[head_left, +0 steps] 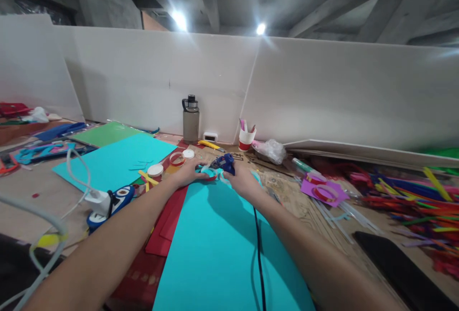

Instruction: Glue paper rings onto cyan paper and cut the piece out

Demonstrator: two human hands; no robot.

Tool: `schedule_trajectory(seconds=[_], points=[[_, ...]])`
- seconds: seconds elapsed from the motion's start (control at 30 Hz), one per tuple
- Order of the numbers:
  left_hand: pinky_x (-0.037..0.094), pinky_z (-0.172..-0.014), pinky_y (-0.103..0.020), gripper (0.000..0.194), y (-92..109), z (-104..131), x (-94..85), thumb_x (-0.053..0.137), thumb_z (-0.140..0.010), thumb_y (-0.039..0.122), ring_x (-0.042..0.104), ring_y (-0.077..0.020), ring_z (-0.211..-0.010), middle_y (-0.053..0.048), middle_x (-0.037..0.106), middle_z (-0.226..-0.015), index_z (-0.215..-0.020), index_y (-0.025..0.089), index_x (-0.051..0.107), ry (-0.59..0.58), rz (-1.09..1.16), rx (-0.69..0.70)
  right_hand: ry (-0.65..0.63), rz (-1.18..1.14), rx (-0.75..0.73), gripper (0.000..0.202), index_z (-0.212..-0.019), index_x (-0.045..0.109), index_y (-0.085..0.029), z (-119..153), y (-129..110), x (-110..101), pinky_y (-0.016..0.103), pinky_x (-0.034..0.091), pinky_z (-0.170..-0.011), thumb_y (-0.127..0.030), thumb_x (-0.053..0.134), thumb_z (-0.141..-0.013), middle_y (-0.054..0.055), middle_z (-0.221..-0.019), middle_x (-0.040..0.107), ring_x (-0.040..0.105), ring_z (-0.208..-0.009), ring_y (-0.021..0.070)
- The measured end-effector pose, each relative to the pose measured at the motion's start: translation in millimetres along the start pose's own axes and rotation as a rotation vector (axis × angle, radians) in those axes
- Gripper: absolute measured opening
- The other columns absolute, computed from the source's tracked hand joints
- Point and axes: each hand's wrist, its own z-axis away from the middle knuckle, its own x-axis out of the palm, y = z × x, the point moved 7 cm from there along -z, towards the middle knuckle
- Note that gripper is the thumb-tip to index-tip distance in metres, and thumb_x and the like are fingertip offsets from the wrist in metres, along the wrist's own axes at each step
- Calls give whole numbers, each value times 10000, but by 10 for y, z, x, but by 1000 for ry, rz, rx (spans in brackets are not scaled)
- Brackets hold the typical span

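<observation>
My right hand (239, 177) is closed round a blue hot glue gun (225, 161), its nozzle pointing left. A black cord (258, 258) runs from under that wrist toward me. My left hand (190, 171) is closed on the left side of a small red-edged ring (212, 177), just below the nozzle. Whether the nozzle touches the ring I cannot tell. Under both hands lies a large turquoise sheet (229, 249). Red sheets (167, 225) stick out from beneath its left edge. Close to my left hand are another ring (177, 159) and round white lids (155, 170).
A bottle (191, 124), a yellow cutter (211, 145) and a paper cup (246, 138) with pens stand or lie by the white partition. At left is a power strip (111, 205). Right are purple paper (308, 190), a black phone-like slab (401, 268) and colourful strips (423, 210).
</observation>
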Motion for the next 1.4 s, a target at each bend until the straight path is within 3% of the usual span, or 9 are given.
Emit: schedule_trajectory(seconds=[0.1, 0.17, 0.37, 0.7, 0.97, 1.4], points=[[419, -920, -319, 424, 91, 15, 50, 805, -602, 375, 597, -264, -1011, -46, 700, -1057, -999, 248, 728, -48, -172, 153, 5, -13, 19, 276, -1088, 612, -161, -8, 17, -20, 294, 444, -763, -260, 577, -834, 112, -1038, 685, 630, -946, 232], [413, -915, -321, 374, 107, 23, 68, 786, -633, 379, 598, -264, -1001, -43, 704, -1034, -980, 248, 731, -49, -231, 182, 6, -29, 15, 271, -1091, 609, -166, -9, 24, -12, 285, 449, -759, -269, 566, -845, 105, -1036, 685, 634, -932, 220], [414, -899, -328, 402, 89, 41, 87, 779, -629, 354, 586, -270, -1000, -57, 688, -1043, -1006, 232, 709, -34, -252, 109, -6, -7, -39, 277, -1089, 612, -152, 15, 39, 62, 305, 446, -751, -272, 561, -845, 119, -1032, 685, 632, -929, 237], [411, -948, -331, 375, 86, 43, 112, 792, -610, 381, 574, -266, -1028, -46, 703, -1015, -948, 231, 731, -49, -172, 121, -36, 123, -61, 250, -1074, 591, -135, 76, 7, 181, 308, 421, -747, -290, 528, -888, 153, -1078, 680, 627, -983, 273], [413, -969, -352, 426, 107, 42, 153, 737, -690, 444, 574, -245, -1059, -37, 680, -1108, -1061, 240, 699, -94, -363, 176, -77, 134, -65, 300, -1137, 574, -116, 66, -10, 265, 301, 431, -765, -294, 518, -902, 162, -1118, 671, 631, -1012, 273], [424, -970, -345, 423, 90, 27, 161, 716, -708, 456, 587, -234, -1060, -32, 676, -1132, -1070, 239, 692, -129, -407, 170, -25, 243, -86, 308, -1183, 552, -141, 66, 13, 255, 282, 411, -844, -284, 505, -914, 136, -1161, 654, 596, -1089, 237]])
